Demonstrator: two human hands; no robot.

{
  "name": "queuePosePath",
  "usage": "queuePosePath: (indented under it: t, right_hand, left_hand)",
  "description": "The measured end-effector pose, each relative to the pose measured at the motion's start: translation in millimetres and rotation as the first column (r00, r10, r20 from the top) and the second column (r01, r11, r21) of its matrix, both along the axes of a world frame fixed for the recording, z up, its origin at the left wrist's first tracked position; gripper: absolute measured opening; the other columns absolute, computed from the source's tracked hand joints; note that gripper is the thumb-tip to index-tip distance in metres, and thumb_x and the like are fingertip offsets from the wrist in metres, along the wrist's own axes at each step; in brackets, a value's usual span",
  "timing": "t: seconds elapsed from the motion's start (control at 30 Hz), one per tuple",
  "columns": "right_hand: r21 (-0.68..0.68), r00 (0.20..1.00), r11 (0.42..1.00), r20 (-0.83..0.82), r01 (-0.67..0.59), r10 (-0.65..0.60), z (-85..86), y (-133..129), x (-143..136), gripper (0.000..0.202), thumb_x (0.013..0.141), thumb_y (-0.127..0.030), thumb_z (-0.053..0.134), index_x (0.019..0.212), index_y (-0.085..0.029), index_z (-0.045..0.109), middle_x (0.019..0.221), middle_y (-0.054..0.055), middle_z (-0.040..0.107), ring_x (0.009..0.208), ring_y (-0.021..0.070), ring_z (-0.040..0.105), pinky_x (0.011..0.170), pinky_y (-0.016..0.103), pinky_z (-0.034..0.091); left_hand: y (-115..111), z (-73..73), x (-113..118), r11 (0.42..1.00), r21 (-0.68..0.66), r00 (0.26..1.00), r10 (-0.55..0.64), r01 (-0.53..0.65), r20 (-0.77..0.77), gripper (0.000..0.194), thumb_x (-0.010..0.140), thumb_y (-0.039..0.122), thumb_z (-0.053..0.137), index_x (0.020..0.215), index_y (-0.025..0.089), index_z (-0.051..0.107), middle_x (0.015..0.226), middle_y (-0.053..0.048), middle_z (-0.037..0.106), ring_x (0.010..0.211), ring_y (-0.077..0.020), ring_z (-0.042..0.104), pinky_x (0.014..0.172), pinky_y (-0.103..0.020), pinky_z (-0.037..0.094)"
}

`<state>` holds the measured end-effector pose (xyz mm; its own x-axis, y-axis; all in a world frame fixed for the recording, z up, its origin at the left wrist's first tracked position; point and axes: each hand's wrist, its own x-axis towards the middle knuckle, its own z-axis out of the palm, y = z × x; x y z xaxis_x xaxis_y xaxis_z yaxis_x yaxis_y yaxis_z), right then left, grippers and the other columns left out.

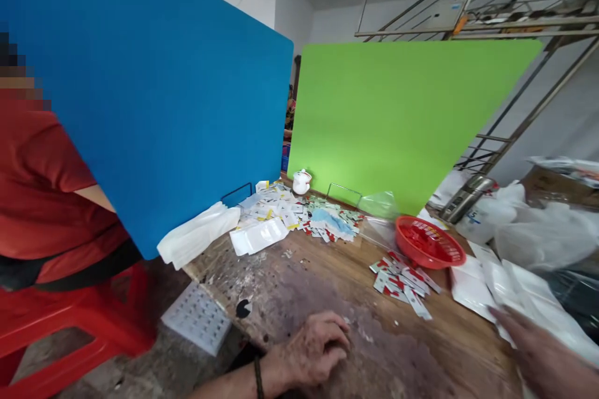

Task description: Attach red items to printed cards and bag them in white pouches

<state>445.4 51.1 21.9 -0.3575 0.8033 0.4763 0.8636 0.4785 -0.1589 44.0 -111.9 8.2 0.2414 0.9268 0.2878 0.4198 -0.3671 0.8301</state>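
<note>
My left hand rests on the worn wooden table, its fingers loosely curled in, and nothing shows in it. At the right edge, my right hand is blurred, with fingers stretched out over the flat white plastic bags; whether it touches them is unclear. Between the hands and farther back lies a loose pile of small red and silver-white packets. A red plastic basket with red pieces inside stands just behind that pile.
A blue panel and a green panel border the table's back. Before them lie heaped cards, white sleeves and a small white figurine. A metal flask stands right. A person in red sits left.
</note>
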Motion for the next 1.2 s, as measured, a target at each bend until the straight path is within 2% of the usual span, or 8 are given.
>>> queuePosePath:
  t: [0.1,0.2,0.37,0.5,0.73,0.83,1.0,1.2]
  right_hand:
    - [-0.242,0.982,0.955,0.025,-0.173,0.185,8.1,-48,-132,0.038,0.078,-0.028,0.050,0.107,-0.020,0.072,0.114,0.016,0.068,0.105,0.0290,0.064,0.091,0.043,0.051]
    - [-0.317,0.955,0.901,-0.056,-0.294,0.292,-5.4,-92,-237,0.039,0.085,-0.030,0.049,0.118,-0.022,0.066,0.129,0.009,0.060,0.120,0.0245,0.056,0.099,0.040,0.047]
    - [-0.231,0.961,0.933,-0.113,-0.274,0.254,-33.6,-110,-319,0.038,0.085,-0.027,0.056,0.121,-0.020,0.064,0.134,0.013,0.056,0.126,0.0290,0.050,0.102,0.048,0.045]
    - [-0.132,0.960,0.956,-0.137,-0.260,0.243,-41.6,-101,-340,0.032,0.084,-0.024,0.059,0.115,-0.021,0.066,0.129,0.012,0.059,0.122,0.0309,0.052,0.100,0.052,0.045]
    - [-0.034,0.955,0.967,-0.171,-0.252,0.242,-50.6,-98,-344,0.035,0.082,-0.020,0.061,0.116,-0.025,0.061,0.128,0.009,0.059,0.119,0.0280,0.053,0.096,0.049,0.048]
    - [-0.044,0.957,0.967,-0.162,-0.249,0.239,-52.5,-96,-343,0.034,0.082,-0.022,0.061,0.116,-0.026,0.060,0.128,0.009,0.058,0.117,0.0282,0.053,0.094,0.048,0.049]
    - [-0.070,0.956,0.964,-0.168,-0.255,0.241,-52.9,-93,-342,0.035,0.081,-0.023,0.062,0.116,-0.027,0.060,0.128,0.009,0.058,0.116,0.0287,0.053,0.095,0.049,0.047]
    - [-0.076,0.945,0.958,-0.205,-0.276,0.256,-54.8,-93,-339,0.035,0.082,-0.024,0.062,0.117,-0.027,0.060,0.127,0.008,0.058,0.115,0.0272,0.053,0.096,0.047,0.045]
  left_hand:
    - [6,-0.3,-20,0.993,0.100,0.998,0.058,-0.056,-0.022,0.019,0.079,0.009,0.055,0.089,0.019,0.067,0.108,-0.007,0.067,0.100,-0.0164,0.062,0.091,-0.028,0.047]
    - [23,3.7,-65,0.961,0.192,0.959,0.232,-0.199,-0.162,0.022,0.085,0.012,0.047,0.091,0.021,0.066,0.112,-0.006,0.065,0.106,-0.0183,0.057,0.098,-0.035,0.043]
    - [75,10.4,-142,0.845,0.299,0.704,0.534,-0.442,-0.468,0.021,0.084,0.014,0.046,0.092,0.018,0.065,0.114,-0.010,0.061,0.109,-0.0256,0.050,0.100,-0.045,0.035]
    - [128,13.5,-148,0.901,0.233,0.676,0.430,-0.366,-0.598,0.020,0.086,0.019,0.045,0.092,0.018,0.064,0.106,-0.010,0.063,0.104,-0.0250,0.051,0.096,-0.041,0.036]
    - [227,26.8,-100,0.940,0.218,0.745,0.340,-0.261,-0.573,0.036,0.084,0.019,0.048,0.119,0.021,0.057,0.130,-0.010,0.053,0.112,-0.0274,0.048,0.094,-0.041,0.037]
    - [260,33.3,-86,0.952,0.192,0.759,0.306,-0.238,-0.575,0.041,0.078,0.013,0.053,0.117,0.022,0.060,0.122,-0.010,0.058,0.112,-0.0276,0.049,0.095,-0.042,0.036]
    - [296,39.8,-74,0.949,0.120,0.764,0.307,-0.292,-0.567,0.021,0.077,0.008,0.050,0.085,0.017,0.069,0.087,-0.009,0.065,0.092,-0.0207,0.058,0.083,-0.032,0.043]
    - [307,53.6,-87,0.887,0.146,0.729,0.445,-0.438,-0.520,0.024,0.084,0.008,0.042,0.095,0.015,0.063,0.100,-0.010,0.062,0.094,-0.0176,0.056,0.081,-0.029,0.043]
